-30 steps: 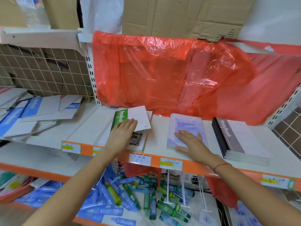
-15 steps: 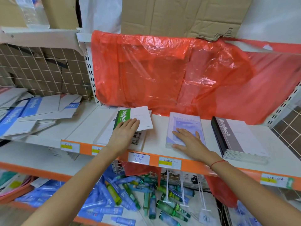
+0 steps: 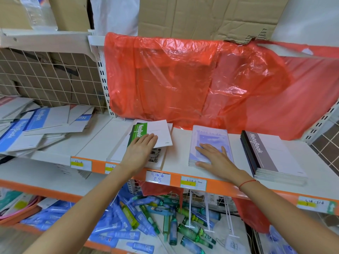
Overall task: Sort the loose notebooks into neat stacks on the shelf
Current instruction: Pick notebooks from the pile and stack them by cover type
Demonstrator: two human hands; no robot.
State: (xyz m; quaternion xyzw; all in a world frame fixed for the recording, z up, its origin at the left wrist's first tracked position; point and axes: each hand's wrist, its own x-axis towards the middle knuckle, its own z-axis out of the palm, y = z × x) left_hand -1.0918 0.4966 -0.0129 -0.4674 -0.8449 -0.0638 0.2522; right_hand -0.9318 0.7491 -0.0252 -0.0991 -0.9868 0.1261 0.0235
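Note:
On the white shelf (image 3: 179,143) a green-spined notebook (image 3: 156,132) lies askew on a small pile of white notebooks (image 3: 119,153). My left hand (image 3: 140,153) rests flat on that pile, fingers straight, touching the green notebook. To the right a pale purple notebook stack (image 3: 211,136) lies squared near the shelf front; my right hand (image 3: 214,158) presses flat on it with fingers spread. Further right sits a neat stack of grey and black notebooks (image 3: 269,154).
A loose heap of blue and white notebooks (image 3: 36,125) sprawls on the left shelf section. Red plastic sheeting (image 3: 201,81) hangs behind the shelf. Cardboard boxes (image 3: 211,13) stand above. Blue and green tubes (image 3: 156,224) crowd the lower shelf.
Both hands stay flat on their piles. The left hand has slid slightly forward on the green notebook; the purple stack looks barely shifted.

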